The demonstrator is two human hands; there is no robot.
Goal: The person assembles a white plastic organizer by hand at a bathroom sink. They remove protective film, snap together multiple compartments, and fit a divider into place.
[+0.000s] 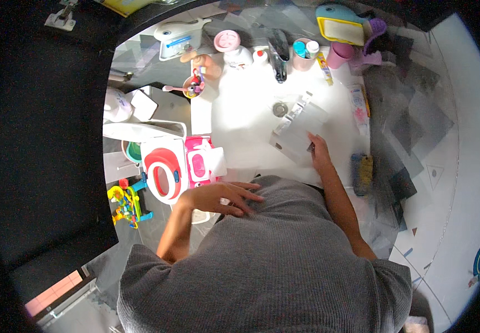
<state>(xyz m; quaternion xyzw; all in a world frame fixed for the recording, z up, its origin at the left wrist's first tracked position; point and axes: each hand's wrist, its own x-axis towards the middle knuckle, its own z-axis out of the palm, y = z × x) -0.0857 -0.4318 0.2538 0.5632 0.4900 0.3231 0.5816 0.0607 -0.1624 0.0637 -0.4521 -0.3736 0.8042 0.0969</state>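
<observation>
My right hand (321, 153) pinches the near corner of a translucent plastic panel (301, 133). Lighter blocky pieces run in a row along the panel's far left edge. It is tilted over the white sink basin (234, 147), close to the round drain (280, 109). In front of my grey shirt hovers my left hand (223, 198), its fingers apart and nothing in them; it is slightly blurred. A black faucet (278, 55) stands at the back of the sink.
Along the back rim stand a pink-topped white bottle (237, 54), a pink cup of small bottles (305, 51) and a toothpaste tube (324, 69). A toothbrush cup (193, 87) is at left, above a red-and-white child's potty seat (164, 173). A yellow-and-grey sponge (362, 173) lies right.
</observation>
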